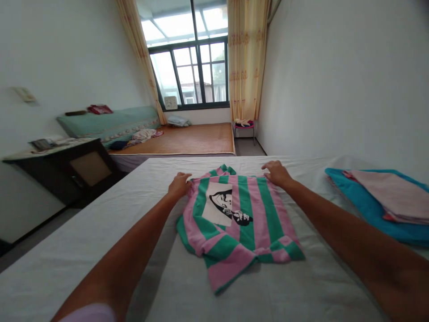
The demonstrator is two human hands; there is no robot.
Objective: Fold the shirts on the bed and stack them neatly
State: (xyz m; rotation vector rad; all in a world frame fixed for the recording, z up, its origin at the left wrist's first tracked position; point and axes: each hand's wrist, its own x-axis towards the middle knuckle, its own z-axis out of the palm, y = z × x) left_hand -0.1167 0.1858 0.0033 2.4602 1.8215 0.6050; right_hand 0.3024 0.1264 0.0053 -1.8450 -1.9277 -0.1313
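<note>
A pink-and-green striped shirt [246, 201] with a black-and-white printed panel lies spread in front of me. Its near edge is uneven, and one sleeve-like flap juts toward me. At the far left corner, my left hand [180, 184] is closed, pinching the cloth between thumb and fingers. My right hand [278, 174] grips the far right corner, thumb on the fabric and index finger bent above it. Some cloth bunches up past the far edge, between the two hands. The shirt rests on a white sheet [134, 214].
On the right lies a blue cloth [365, 197] with a folded pink garment [395, 192] on top. Beyond the sheet's far edge stands a bed with a brown mat [197, 138]. A dark cabinet [87, 172] is at left, a small stool [244, 125] near the window.
</note>
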